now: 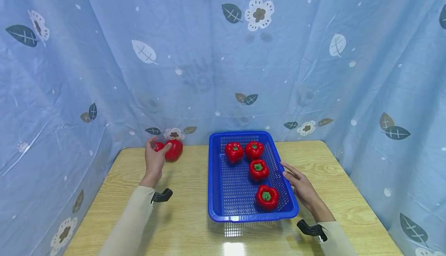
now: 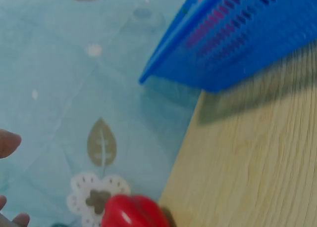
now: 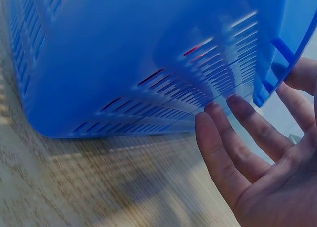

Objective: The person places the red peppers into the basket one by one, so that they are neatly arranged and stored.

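A wood-grain table [image 1: 188, 194] carries a blue basket [image 1: 251, 218] and two red peppers [image 1: 174, 150].

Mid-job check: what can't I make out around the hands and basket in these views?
Head: the left hand partly covers the leftmost red pepper; whether they touch is unclear.
Left wrist: the left edge cuts off most of that hand; the bottom edge cuts off part of the other loose pepper.
Right wrist: the blue basket hides the peppers inside; only red slivers show through slots.
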The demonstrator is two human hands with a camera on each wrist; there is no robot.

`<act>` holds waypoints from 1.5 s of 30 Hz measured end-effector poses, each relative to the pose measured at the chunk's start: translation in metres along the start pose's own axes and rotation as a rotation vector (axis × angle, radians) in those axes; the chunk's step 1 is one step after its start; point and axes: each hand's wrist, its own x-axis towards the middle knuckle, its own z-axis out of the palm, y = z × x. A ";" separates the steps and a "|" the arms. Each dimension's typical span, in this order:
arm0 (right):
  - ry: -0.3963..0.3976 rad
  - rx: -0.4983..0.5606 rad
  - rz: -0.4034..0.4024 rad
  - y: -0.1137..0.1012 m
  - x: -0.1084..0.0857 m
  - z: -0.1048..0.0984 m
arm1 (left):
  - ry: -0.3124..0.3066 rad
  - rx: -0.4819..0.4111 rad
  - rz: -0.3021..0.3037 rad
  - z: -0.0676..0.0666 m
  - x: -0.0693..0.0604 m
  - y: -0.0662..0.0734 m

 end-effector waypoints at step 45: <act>0.022 -0.001 0.028 0.002 -0.001 0.000 | -0.059 0.251 -0.279 -0.043 0.085 -0.059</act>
